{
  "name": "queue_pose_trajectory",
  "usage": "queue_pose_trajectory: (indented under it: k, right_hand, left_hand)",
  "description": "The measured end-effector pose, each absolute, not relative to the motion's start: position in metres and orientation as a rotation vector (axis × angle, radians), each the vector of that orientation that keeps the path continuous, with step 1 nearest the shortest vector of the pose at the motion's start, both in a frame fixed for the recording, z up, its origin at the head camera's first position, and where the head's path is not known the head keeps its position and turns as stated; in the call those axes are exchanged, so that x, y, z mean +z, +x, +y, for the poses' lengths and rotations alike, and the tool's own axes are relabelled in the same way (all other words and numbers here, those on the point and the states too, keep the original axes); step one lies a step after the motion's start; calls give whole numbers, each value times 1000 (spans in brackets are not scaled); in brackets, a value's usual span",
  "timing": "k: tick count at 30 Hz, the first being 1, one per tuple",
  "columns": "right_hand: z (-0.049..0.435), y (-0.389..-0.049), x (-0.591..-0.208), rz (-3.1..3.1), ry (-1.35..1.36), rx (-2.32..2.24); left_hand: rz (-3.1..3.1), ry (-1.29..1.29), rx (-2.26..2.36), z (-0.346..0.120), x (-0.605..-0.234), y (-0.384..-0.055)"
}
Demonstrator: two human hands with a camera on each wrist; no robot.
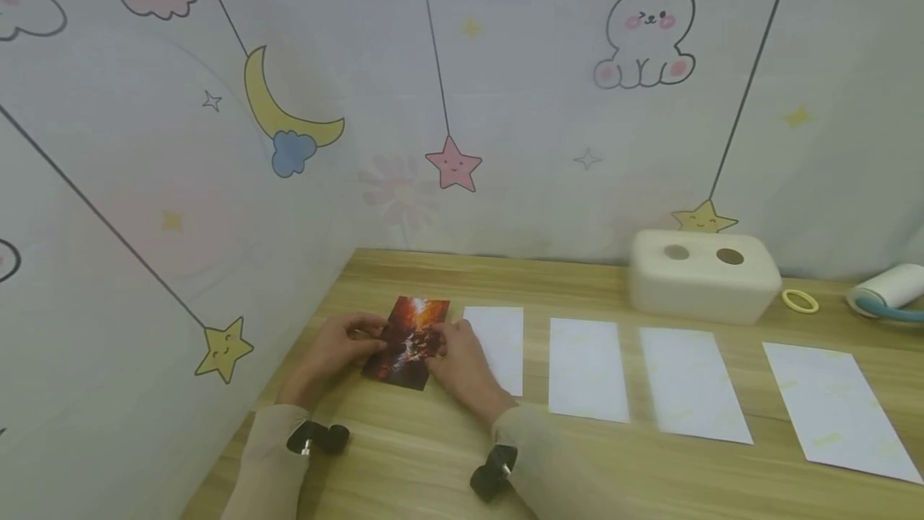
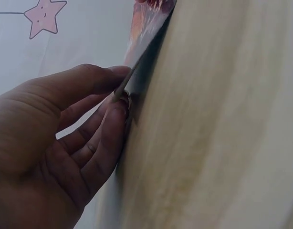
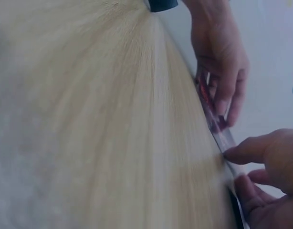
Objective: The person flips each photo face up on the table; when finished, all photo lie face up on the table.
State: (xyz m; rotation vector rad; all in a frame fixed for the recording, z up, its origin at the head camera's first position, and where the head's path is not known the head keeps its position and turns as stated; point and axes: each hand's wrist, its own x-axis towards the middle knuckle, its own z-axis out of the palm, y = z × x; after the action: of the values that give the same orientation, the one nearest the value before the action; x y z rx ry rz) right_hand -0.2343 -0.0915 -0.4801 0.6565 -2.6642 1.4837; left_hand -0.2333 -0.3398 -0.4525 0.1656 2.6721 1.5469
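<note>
Hands [image 1: 335, 351] — two, picture card [image 1: 407, 343] — one, four sheets [image 1: 588, 369]

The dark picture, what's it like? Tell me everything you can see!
The picture is a thin, shiny-looking rectangle, perhaps card. Its upper face glows orange and white at the far end and turns dark reddish nearer the person; the design is too blurry to name. The left hand pinches its left edge, lifted off the table, and the right hand pinches its right edge, left of the white sheets.
</note>
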Motion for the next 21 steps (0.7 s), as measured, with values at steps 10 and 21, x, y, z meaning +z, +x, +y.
queue_pose_trajectory:
  k: [10, 21]
  right_hand:
    - [-95, -232, -479, -2681, 599, 1454]
    - [-96, -229, -478, -2641, 563, 1480]
  left_hand:
    - [2726, 199, 1488, -341, -456, -235]
    - [2763, 154, 1448, -338, -455, -232]
